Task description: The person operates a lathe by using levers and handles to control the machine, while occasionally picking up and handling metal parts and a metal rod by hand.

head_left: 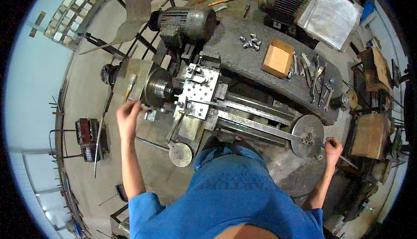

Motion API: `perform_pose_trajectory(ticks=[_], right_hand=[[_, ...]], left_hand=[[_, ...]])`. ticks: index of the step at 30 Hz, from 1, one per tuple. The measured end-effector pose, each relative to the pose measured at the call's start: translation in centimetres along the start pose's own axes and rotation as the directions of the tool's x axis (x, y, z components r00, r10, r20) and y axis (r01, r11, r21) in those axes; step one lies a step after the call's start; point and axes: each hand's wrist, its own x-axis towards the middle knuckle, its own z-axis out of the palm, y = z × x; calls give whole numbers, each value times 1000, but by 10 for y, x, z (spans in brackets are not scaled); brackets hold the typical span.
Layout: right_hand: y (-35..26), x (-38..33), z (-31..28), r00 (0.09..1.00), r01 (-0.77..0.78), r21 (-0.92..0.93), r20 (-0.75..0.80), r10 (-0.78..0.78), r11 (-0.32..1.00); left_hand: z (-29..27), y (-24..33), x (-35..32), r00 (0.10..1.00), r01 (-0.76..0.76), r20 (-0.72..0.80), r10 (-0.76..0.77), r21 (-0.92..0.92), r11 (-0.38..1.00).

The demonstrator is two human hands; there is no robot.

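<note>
A metal lathe stands before me, with its chuck (160,88) at the left and a perforated tool slide (199,92) beside it. My left hand (128,114) reaches toward the headstore side, fingers curled near the handle of a small brush (130,85) lying on a grey cover plate (138,72); whether it grips the brush I cannot tell. My right hand (333,148) is closed on the crank handle of the round handwheel (307,135) at the lathe's right end.
An electric motor (186,22) sits behind the lathe. A cardboard box (278,58), loose nuts (250,42) and several wrenches (316,77) lie on the bench. A smaller handwheel (180,153) sticks out in front. Wooden blocks (370,135) stand at the right.
</note>
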Motion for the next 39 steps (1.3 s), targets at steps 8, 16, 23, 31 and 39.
perform_pose_trajectory(ticks=[8, 16, 23, 31, 39], right_hand=[[45, -26, -12, 984, -163, 189, -46, 174, 968], [76, -86, -39, 940, -297, 273, -85, 331, 915], [78, -86, -35, 932, -328, 231, -77, 354, 916], [128, -62, -37, 961, -230, 236, -97, 259, 944], [167, -15, -32, 988, -52, -652, 77, 134, 756]], left_hand=[[184, 20, 197, 841, -333, 537, -63, 605, 723], [241, -3, 223, 657, -480, 713, -244, 646, 593], [233, -18, 224, 633, -114, 704, -322, 496, 861], [222, -23, 221, 596, -57, 762, -252, 353, 934], [135, 36, 163, 693, -622, 604, 394, 225, 750]])
